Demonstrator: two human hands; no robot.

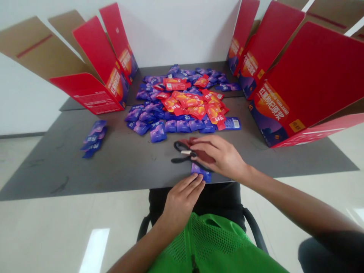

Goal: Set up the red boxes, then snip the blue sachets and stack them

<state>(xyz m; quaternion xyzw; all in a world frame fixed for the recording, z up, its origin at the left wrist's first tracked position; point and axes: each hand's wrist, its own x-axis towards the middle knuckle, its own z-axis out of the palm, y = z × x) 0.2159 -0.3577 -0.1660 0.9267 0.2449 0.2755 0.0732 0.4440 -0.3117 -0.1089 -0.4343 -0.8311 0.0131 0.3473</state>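
At the table's front edge, my left hand (182, 201) has its fingers together over the lower end of a purple sachet (202, 173), holding it against the grey top; the thumb is hidden. Just above, my right hand (223, 153) is closed with curled fingers on a black looped thing (182, 159) with a small white piece at its middle. Blur and the fingers hide what kind it is. Part of it crosses over the sachet. Beyond my hands lies a heap of purple sachets (146, 113) with red-orange sachets (187, 100) on top.
A small stack of purple sachets (94, 138) lies apart on the left of the grey table (127, 159). Open red cartons stand at the back left (85, 91) and on the right (284, 87), their flaps raised. A white wall (182, 34) rises behind the heap.
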